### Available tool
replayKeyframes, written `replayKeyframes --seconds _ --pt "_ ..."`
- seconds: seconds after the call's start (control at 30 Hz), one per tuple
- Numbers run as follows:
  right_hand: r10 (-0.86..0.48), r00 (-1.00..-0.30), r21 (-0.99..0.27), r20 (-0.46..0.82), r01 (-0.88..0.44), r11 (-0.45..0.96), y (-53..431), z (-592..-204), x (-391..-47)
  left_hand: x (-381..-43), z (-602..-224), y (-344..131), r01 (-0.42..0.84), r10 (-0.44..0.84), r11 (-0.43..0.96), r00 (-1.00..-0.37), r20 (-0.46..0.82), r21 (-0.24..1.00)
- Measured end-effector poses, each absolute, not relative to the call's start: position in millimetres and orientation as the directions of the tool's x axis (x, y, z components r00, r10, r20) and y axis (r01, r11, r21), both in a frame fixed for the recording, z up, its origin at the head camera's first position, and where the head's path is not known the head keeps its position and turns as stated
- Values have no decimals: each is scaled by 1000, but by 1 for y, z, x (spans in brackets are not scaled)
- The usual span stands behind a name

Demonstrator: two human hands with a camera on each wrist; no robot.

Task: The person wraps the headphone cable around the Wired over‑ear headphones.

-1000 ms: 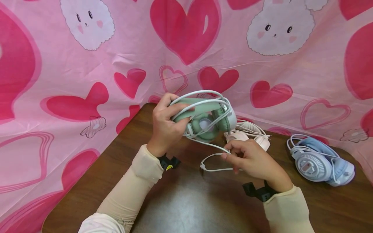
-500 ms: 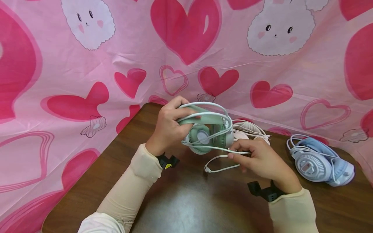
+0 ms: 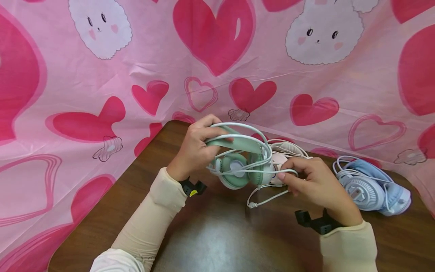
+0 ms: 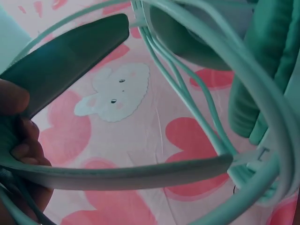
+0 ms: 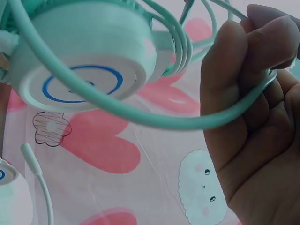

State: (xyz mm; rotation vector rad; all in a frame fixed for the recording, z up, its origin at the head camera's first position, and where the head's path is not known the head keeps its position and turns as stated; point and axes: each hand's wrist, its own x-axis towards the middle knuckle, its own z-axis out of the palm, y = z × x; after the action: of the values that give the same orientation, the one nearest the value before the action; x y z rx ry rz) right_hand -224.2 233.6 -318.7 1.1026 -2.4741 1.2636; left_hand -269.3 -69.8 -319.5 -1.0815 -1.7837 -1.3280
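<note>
My left hand (image 3: pixel 198 147) grips the headband of a pair of green and white headphones (image 3: pixel 234 175), held above the table with both ear cups hanging below. The left wrist view shows my fingers curled round the green strap (image 4: pixel 131 177). White cable loops lie across the band and round the cups. My right hand (image 3: pixel 316 181), to the right of the cups, pinches a length of the white cable (image 5: pixel 187 122) between thumb and fingers. A loose end of that cable dangles under the hand in a loop.
Behind the right hand lie pale pink headphones (image 3: pixel 289 147), partly hidden. Blue and white headphones (image 3: pixel 370 187) rest at the table's right side. A pink heart-print cloth (image 3: pixel 190 49) hangs behind the brown wooden table (image 3: pixel 217 241).
The headphones have come down slightly, and their cups have turned. My right hand has moved to the right with the cable pinched in it, drawing it along.
</note>
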Motion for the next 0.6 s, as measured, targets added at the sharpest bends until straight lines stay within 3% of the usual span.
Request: replayKeyframes --seconds 0.6 --pt "-532 -653 -625 539 -733 267 241 -318 -221 -266 -318 -74 868 295 41 -484 824 495"
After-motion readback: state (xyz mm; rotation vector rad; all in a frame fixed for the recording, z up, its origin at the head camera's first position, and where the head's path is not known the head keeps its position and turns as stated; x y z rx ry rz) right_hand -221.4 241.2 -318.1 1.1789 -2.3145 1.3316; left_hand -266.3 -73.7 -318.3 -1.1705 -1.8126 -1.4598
